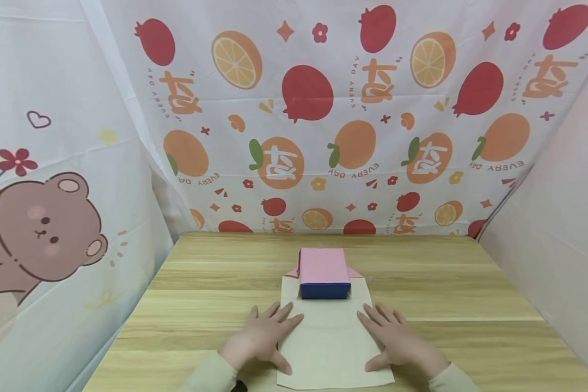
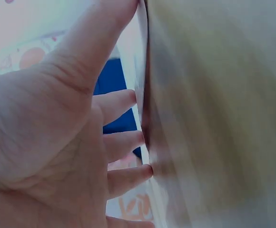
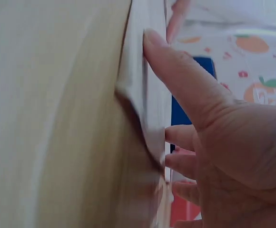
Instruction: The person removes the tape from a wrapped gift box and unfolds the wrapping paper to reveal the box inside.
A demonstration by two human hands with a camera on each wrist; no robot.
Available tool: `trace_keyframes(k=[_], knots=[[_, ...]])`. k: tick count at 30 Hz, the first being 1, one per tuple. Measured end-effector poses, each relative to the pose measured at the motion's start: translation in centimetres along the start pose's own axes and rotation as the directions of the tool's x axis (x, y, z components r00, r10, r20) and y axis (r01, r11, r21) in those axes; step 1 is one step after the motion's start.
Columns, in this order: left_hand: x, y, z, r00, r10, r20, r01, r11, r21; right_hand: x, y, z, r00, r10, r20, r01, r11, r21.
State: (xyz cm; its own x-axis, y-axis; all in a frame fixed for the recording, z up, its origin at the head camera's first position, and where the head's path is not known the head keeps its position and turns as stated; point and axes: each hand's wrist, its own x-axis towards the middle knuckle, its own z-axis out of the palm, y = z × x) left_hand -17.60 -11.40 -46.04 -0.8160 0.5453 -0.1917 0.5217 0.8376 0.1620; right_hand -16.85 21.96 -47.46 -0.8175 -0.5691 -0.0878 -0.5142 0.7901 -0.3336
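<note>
A sheet of paper [image 1: 330,340], cream on its upper side, lies on the table with its near edge slightly wavy. On its far part sits a blue box [image 1: 325,292], its top covered by a pink flap [image 1: 323,265]; small pink corners stick out on both sides. My left hand [image 1: 262,335] spreads its fingers over the sheet's left edge, thumb nearest me. Across from it, my right hand [image 1: 394,337] rests with spread fingers on the right edge. In the right wrist view, the paper's edge [image 3: 145,109] stands a little off the wood under the thumb.
The wooden table [image 1: 210,305] extends on both sides of the paper. Behind it hangs a white curtain [image 1: 284,49] printed with fruit, and another with a bear [image 1: 49,228] is at the left. A pale cloth [image 1: 558,234] closes the right side.
</note>
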Motion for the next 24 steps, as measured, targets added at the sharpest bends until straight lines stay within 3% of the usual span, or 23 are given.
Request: trace_keyframes(k=[5,12,17,24], knots=[[-0.3,-1.3,-0.3,1.000,0.009,0.015,-0.008,0.999,-0.037,-0.6,0.6,-0.4,1.000,0.011,0.027,-0.011,1.000,0.018],[-0.2,-1.3,-0.6,1.000,0.014,0.015,-0.013,0.997,-0.070,-0.3,0.7,-0.4,1.000,0.023,0.012,-0.024,0.999,0.031],[0.7,-1.2,-1.1,1.000,-0.020,-0.020,0.018,0.996,-0.092,1.1,0.8,-0.7,0.999,0.017,-0.027,-0.016,0.999,0.037],[2.5,-0.6,-1.5,0.998,-0.063,-0.021,0.062,0.997,-0.054,3.9,1.7,-0.3,0.999,-0.002,-0.039,0.002,1.000,0.018]])
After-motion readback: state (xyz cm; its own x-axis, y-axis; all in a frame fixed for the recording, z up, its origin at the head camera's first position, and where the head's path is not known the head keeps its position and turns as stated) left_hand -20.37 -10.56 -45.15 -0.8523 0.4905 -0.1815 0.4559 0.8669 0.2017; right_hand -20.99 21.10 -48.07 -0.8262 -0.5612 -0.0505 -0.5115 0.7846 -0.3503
